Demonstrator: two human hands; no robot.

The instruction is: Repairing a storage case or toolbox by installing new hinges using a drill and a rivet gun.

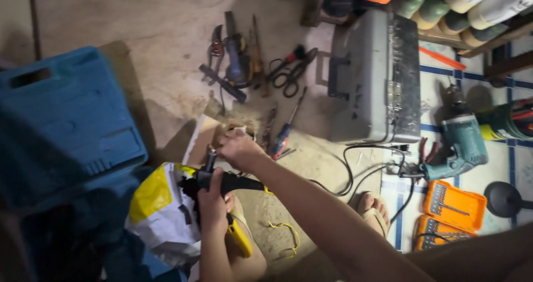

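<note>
Yellow-and-black plastic marks the tool (222,196) in the person's lap: a drill-like body with a yellow grip pointing toward 6 o'clock. The left hand (214,201) is wrapped tight round its black middle, likely to steady it. Just beyond, toward 12 o'clock, the right hand (239,148) is curled, fingertips pinched at the tool's metal nose (210,161), as if turning or seating something there; what it pinches is too small to tell. Under the tool lies a white and yellow bag (158,210), and a loose yellow wire (286,237) curls on the floor at 4 o'clock of the left hand. A sandalled foot (373,210) rests at 3 o'clock.

At 9 o'clock a blue case (61,121) stands open-side away, probably the tool's own box, kept close. A screwdriver (286,129) lies just past the right hand, within easy reach. Farther toward 12 o'clock, pliers, scissors (291,71) and other hand tools are spread flat on the bare floor, laid out so each can be seen. A grey metal toolbox (377,76) sits at 1 o'clock. At 3 o'clock a teal drill (461,146) lies on tiles with its black cord trailing, and two orange bit cases (452,207) lie beside it.
</note>
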